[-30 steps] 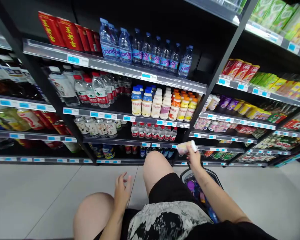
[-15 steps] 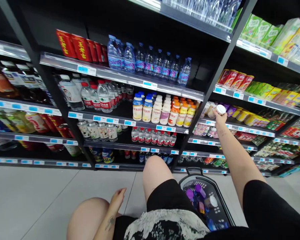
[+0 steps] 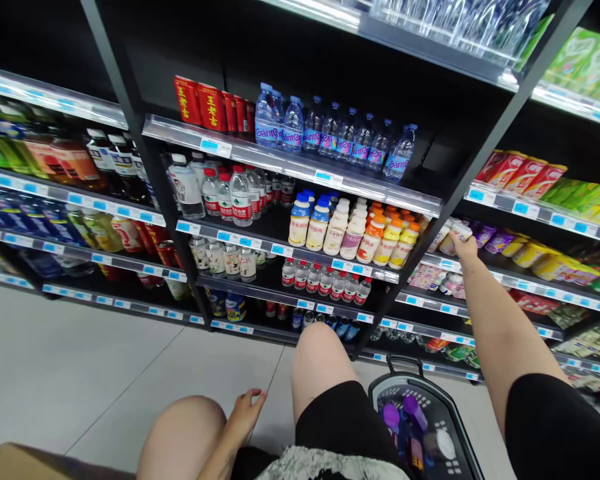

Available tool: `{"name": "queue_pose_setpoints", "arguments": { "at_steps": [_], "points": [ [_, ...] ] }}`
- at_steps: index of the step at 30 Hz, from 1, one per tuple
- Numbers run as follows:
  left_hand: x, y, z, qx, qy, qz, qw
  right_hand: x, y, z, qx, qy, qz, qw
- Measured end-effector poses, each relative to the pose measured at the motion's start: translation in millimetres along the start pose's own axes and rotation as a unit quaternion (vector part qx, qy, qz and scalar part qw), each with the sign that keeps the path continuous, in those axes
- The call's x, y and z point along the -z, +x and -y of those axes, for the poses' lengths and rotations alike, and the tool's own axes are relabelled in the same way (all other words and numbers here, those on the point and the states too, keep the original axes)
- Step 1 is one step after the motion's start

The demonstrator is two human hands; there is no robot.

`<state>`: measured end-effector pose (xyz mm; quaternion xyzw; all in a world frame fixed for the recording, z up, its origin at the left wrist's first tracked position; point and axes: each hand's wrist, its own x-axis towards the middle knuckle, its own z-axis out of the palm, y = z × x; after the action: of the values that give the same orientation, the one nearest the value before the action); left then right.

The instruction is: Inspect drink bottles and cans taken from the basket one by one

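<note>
My right hand point(image 3: 465, 249) reaches out to the shelf on the right, its fingers wrapped round a white-lidded jar point(image 3: 461, 231). Just left of it on that shelf are similar jars point(image 3: 439, 235), and purple packets point(image 3: 498, 240) lie to its right. The fingers hide part of the held jar. Low down between my knees, my left hand point(image 3: 250, 410) hangs with loosely curled fingers, a gap showing between thumb and forefinger, and nothing in it. A dark shopping basket point(image 3: 455, 407) sits on the floor by my right leg, with purple-capped containers point(image 3: 414, 412) and a white-lidded jar point(image 3: 445, 443) inside.
Black shelving point(image 3: 300, 283) spans the view. It bears milk drink bottles point(image 3: 355, 230), water bottles point(image 3: 330, 133) and red boxes point(image 3: 213, 107). A shelf upright point(image 3: 500, 137) stands left of my right hand. Something brown like cardboard point(image 3: 45, 463) shows at the lower left.
My view has turned left, shifting the shelves rightward in the picture. The jar in my right hand has come closer to the jars on the shelf. A brown edge has appeared at lower left.
</note>
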<state>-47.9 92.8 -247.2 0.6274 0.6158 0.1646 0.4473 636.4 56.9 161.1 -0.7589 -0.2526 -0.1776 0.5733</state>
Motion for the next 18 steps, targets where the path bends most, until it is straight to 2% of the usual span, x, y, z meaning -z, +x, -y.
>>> {"name": "queue_pose_setpoints", "arguments": {
  "at_steps": [4,9,11,14,18],
  "points": [
    [1.2,2.4,-0.5,0.014,0.017,0.010,1.000,-2.3,5.1,-5.5,-0.066,0.014,0.037,0.997],
    [-3.9,8.0,2.9,0.013,0.027,0.039,0.999,-5.7,8.4,-11.4,-0.079,0.121,0.112,0.983],
    [-7.6,9.4,3.4,0.012,0.034,0.048,0.998,-6.5,4.8,-15.1,-0.067,0.129,0.109,0.983],
    [-12.8,10.3,1.6,0.010,0.046,0.064,0.997,-7.0,-5.4,-20.4,-0.039,0.115,0.073,0.990],
    [-16.5,10.2,-2.9,0.019,0.073,0.096,0.993,-3.6,-12.7,-22.0,-0.011,0.025,0.057,0.998]
  ]
}}
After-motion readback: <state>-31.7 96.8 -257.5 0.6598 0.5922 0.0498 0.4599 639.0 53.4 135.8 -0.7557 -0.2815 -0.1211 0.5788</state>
